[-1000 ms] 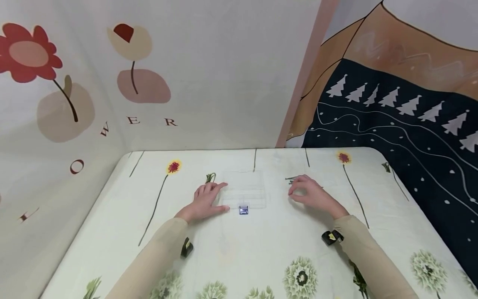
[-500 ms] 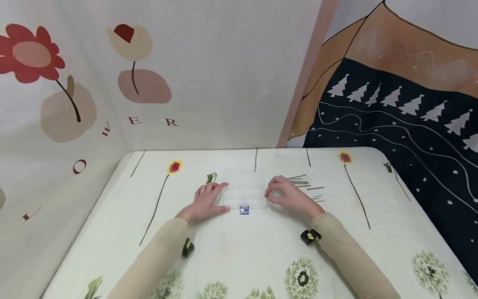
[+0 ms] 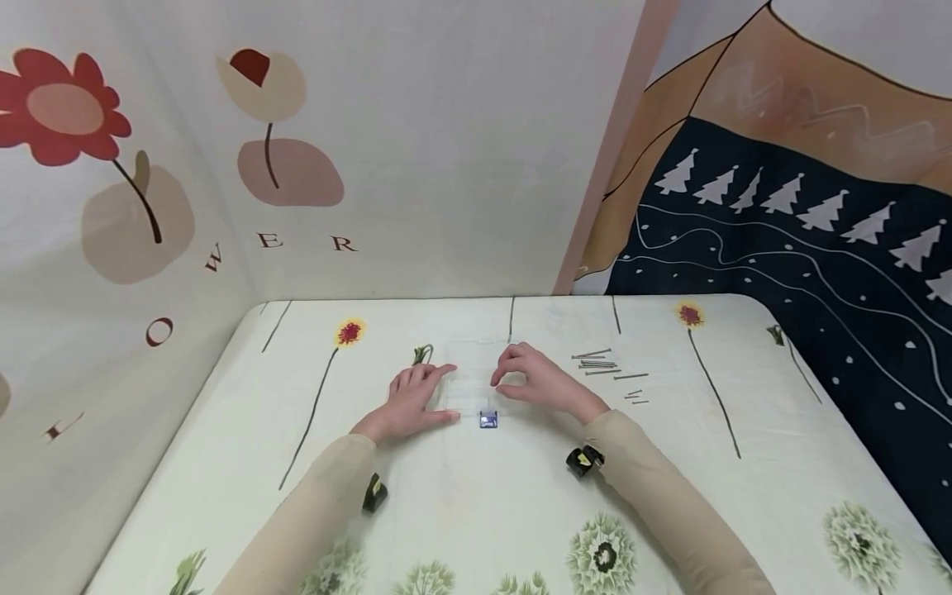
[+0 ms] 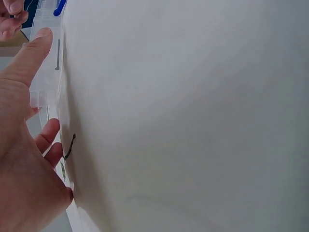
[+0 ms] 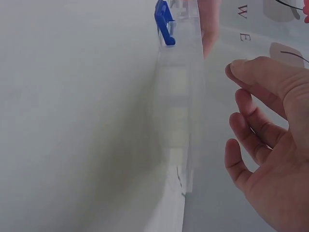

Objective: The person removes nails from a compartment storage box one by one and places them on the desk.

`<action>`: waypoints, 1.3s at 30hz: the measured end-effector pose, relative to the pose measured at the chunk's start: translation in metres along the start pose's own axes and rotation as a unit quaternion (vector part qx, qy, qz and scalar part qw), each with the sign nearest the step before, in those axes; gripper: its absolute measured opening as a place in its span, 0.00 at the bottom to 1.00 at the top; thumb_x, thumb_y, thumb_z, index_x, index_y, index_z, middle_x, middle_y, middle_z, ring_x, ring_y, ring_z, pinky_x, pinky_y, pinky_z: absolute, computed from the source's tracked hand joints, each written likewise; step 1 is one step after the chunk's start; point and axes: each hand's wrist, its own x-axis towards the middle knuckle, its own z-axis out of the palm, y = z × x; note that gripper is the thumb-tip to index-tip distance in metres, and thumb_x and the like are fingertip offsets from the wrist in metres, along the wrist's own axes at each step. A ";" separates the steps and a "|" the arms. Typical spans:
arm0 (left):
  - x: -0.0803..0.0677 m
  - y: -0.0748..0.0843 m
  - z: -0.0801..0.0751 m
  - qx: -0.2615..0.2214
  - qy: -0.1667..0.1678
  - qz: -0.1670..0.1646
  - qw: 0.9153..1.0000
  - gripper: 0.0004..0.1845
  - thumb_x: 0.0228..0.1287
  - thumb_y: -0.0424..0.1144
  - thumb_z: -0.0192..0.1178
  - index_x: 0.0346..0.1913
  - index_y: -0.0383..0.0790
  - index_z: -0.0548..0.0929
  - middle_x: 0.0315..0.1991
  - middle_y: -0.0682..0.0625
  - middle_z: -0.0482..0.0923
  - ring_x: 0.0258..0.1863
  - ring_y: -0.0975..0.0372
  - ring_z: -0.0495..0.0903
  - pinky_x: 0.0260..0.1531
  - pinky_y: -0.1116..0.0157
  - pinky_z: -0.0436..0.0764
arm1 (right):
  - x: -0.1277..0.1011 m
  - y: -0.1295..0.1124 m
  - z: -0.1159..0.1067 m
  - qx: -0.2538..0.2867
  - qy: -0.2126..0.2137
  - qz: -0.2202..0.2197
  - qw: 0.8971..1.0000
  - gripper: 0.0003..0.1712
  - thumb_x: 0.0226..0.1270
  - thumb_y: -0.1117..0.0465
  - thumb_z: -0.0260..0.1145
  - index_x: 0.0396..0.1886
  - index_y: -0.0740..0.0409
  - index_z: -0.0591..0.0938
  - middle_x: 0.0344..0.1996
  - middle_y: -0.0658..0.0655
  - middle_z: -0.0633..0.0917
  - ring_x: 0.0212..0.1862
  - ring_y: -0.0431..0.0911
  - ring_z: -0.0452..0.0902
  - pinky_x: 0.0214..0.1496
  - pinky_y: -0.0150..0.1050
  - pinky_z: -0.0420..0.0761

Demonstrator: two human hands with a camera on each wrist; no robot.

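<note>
Both hands at the clear plastic compartment box with the blue front clasp, mid-counter.

The box lies flat on the flower-print counter, lid apparently down, though the head view is too faint to be sure. The left wrist view shows one thin grey nail in a compartment; the other compartments I can't read. The left hand lies flat with fingers straight, fingertips against the box's left edge. The right hand hovers over the box's right half, fingers loosely curled toward the thumb; whether it pinches anything, I cannot tell. Loose grey nails lie scattered just right of it. Risk, as I judge it: the light box could skid if nudged, and a nail might roll away across the cloth.
</note>
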 end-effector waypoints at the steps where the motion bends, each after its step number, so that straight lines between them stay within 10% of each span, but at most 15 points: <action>1: 0.000 0.000 0.000 0.000 0.000 0.000 1.000 0.44 0.59 0.59 0.65 0.74 0.47 0.59 0.62 0.39 0.59 0.60 0.44 0.55 0.61 0.40 0.49 | 0.003 -0.001 0.001 -0.001 -0.002 -0.002 1.000 0.03 0.60 0.66 0.70 0.34 0.56 0.87 0.36 0.50 0.77 0.45 0.47 0.69 0.50 0.43 0.70; 39: -0.001 0.001 -0.001 -0.004 -0.005 0.004 1.000 0.44 0.61 0.57 0.63 0.73 0.39 0.59 0.65 0.36 0.56 0.63 0.41 0.51 0.60 0.38 0.47 | 0.046 -0.012 0.045 0.009 -0.057 0.001 0.998 0.06 0.54 0.60 0.76 0.33 0.46 0.91 0.50 0.49 0.74 0.56 0.48 0.63 0.55 0.49 0.60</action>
